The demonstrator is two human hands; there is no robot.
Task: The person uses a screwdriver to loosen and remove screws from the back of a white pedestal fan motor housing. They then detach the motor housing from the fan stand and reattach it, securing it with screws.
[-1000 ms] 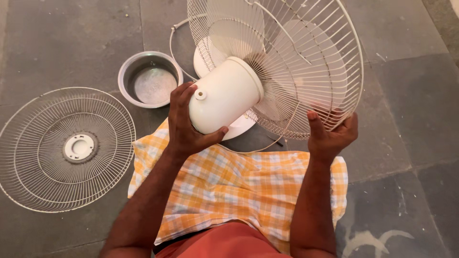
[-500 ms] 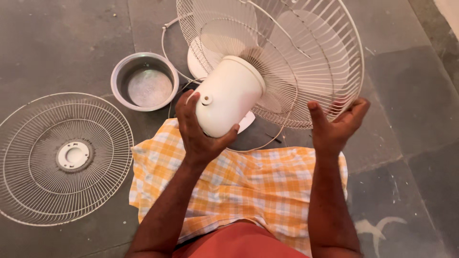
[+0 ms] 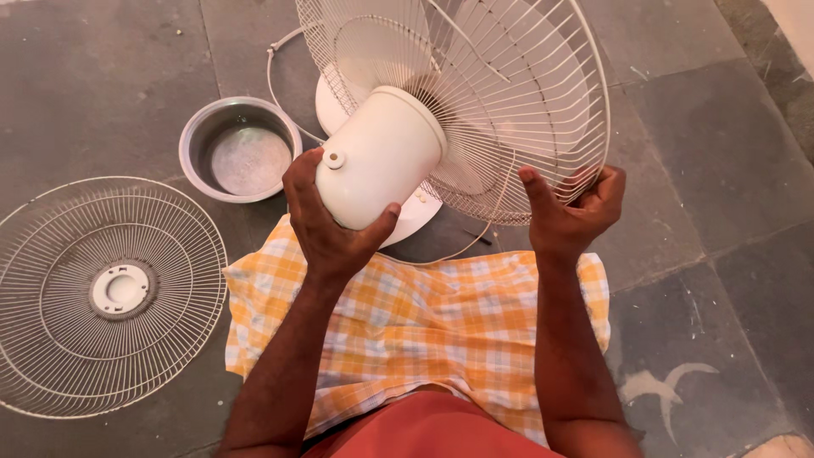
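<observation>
Loose front grille (image 3: 106, 293) flat on floor far left, steel bowl (image 3: 240, 148) beside it, my left hand (image 3: 331, 216) clamped under white motor housing (image 3: 381, 157), rear guard (image 3: 500, 93) tilted up, my right hand (image 3: 572, 212) curled on its lower rim, forearms over checked cloth (image 3: 415, 331).

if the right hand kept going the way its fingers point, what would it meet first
The right hand already curls at the wire fan guard; going on, its fingers would press that guard's rim first, though depth is hard to judge.

1 loose grille (image 3: 106, 293) lies flat on the stone floor (image 3: 721, 127), a steel bowl (image 3: 240, 148) just beside it, an orange checked cloth (image 3: 407, 331) nearby.
</observation>
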